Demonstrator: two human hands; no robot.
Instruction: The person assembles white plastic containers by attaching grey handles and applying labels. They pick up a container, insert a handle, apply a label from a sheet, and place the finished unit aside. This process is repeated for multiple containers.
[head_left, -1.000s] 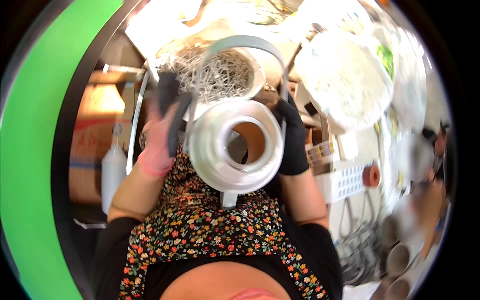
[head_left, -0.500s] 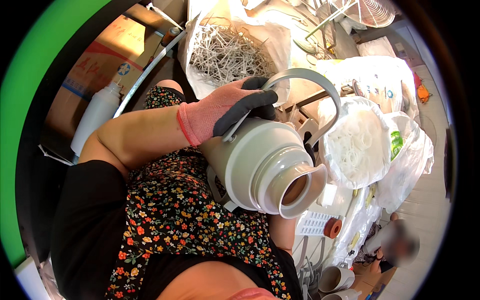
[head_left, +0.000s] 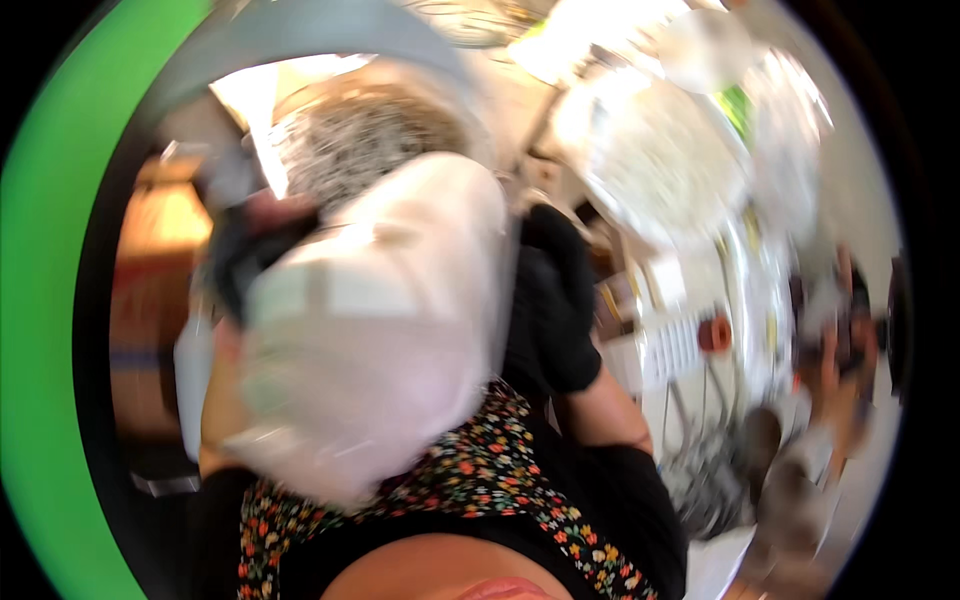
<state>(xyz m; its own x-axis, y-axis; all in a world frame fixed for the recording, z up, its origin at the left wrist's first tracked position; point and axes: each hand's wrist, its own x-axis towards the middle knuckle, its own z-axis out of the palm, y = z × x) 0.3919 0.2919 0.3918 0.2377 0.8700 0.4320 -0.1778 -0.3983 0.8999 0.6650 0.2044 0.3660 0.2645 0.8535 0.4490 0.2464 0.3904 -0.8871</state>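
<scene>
Starting at the left, our left hand (head_left: 245,250), in a dark-and-pink glove, is pressed against the upper side of the big white plastic jug-like vessel (head_left: 375,330), apparently gripping it, though blur hides the fingers. The vessel fills the middle of the view, lifted close above our lap and the floral patterned dress (head_left: 480,480). Behind it sits a heap of pale tangled wire pieces (head_left: 365,135). Our right hand (head_left: 555,300), in a black glove, clasps the vessel's far side. We judge this a turning-and-inspecting step; next calls for steadying it with both hands
</scene>
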